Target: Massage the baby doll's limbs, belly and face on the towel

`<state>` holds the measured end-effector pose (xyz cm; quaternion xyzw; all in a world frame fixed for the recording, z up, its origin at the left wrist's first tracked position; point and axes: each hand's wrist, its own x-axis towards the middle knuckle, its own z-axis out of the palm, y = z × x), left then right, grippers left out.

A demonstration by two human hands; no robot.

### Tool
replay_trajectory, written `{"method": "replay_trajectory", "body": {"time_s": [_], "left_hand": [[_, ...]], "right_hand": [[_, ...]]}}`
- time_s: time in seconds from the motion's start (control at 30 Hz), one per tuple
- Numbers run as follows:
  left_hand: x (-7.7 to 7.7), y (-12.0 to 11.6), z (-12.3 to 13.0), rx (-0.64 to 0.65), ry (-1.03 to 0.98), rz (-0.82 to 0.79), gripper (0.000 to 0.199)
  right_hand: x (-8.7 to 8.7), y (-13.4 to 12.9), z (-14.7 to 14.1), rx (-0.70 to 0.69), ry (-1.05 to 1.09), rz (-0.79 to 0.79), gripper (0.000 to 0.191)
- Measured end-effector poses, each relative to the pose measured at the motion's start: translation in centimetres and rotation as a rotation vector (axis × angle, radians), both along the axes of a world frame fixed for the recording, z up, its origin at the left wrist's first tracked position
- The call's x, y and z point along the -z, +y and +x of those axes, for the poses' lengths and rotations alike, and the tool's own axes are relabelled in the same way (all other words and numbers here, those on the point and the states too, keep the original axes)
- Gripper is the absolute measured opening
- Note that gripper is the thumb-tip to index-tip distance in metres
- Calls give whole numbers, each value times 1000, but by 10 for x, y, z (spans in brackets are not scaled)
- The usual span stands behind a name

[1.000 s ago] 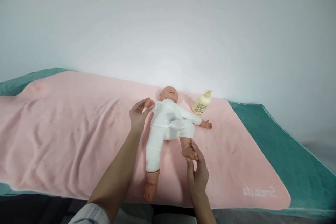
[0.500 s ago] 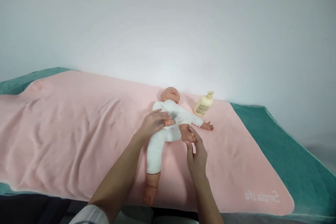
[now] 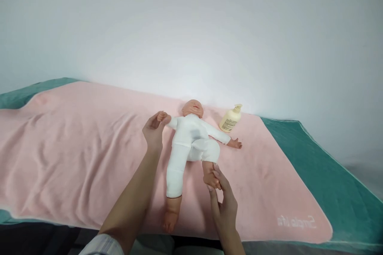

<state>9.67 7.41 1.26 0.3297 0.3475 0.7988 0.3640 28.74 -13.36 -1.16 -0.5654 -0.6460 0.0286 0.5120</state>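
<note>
A baby doll point(image 3: 182, 143) with a white cloth body lies on its back, its head away from me. My left hand point(image 3: 154, 129) is closed around the doll's hand on the left, and that arm stretches out sideways. Lower down, my right hand point(image 3: 223, 199) grips the doll's foot on the right between thumb and fingers; that leg is bent at the knee. The doll's other leg lies straight towards me, and its other arm reaches out to the right. Beside that arm stands a pale yellow pump bottle point(image 3: 230, 119), which neither hand touches.
Under the doll spreads a pink blanket point(image 3: 266, 191), wrinkled on the left and printed with lettering at its near right corner. A green cover point(image 3: 317, 163) shows beyond its edges. Behind rises a plain pale wall point(image 3: 191, 32).
My left hand has drawn the doll's arm from across its belly out to the left. My right hand has brought the doll's foot down towards me, so the leg is less folded.
</note>
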Motion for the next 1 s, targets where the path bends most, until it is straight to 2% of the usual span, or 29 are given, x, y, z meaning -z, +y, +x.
{"method": "replay_trajectory", "body": {"time_s": [0.2, 0.37, 0.5, 0.6, 0.7, 0.8, 0.9, 1.0], "left_hand": [[19, 20, -21, -179, -344, -160, 12], [36, 31, -29, -138, -484, -357, 10], [45, 34, -30, -111, -498, -406, 10], [44, 34, -30, -100, -488, -395, 11], [37, 32, -29, -110, -472, -356, 9], [26, 27, -24, -122, -429, -292, 5], [14, 17, -15, -125, -224, -160, 16], [3, 5, -4, -19, 8, 4, 30]], "right_hand": [[26, -25, 3, -27, -158, 46, 41], [52, -42, 4, -51, -220, 40, 39], [72, -50, 3, -80, -227, 36, 39], [80, -51, 2, -86, -234, 14, 38], [80, -49, 2, -74, -239, 24, 38], [71, -43, 4, -56, -229, 31, 37], [57, -33, 7, -27, -220, 32, 36], [40, -17, 10, -10, -207, 69, 37]]}}
